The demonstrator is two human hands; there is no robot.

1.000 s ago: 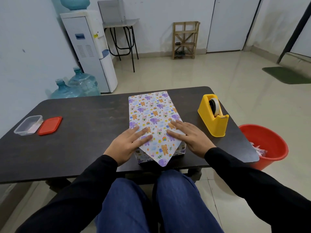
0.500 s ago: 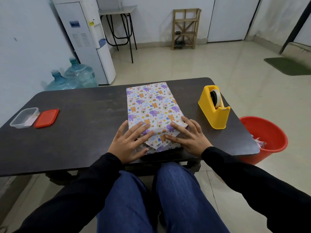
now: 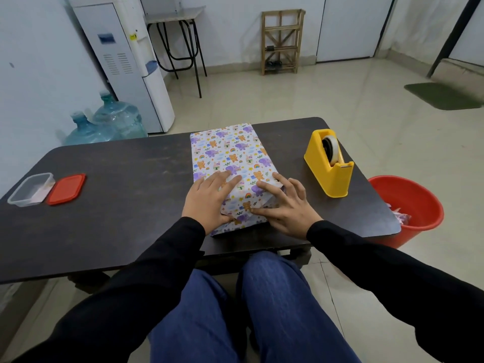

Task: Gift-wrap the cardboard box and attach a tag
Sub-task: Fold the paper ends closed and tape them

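Note:
The box, covered in white paper printed with elephants, bears and rainbows, lies lengthwise on the dark table, its near end close to the front edge. A pointed paper flap is folded up onto the near end of the top. My left hand lies flat on the box's near left corner, fingers straight, holding the flap's left side down. My right hand spreads over the near right corner, its fingers pressing the flap and the side fold. No tag is visible.
A yellow tape dispenser stands right of the box. A clear plastic tub and its red lid sit at the table's left end. A red bucket with scraps stands on the floor beyond the right edge.
The pointed flap, which hung past the box's near end, has been folded up onto the top. Both hands shifted with it and now press it down.

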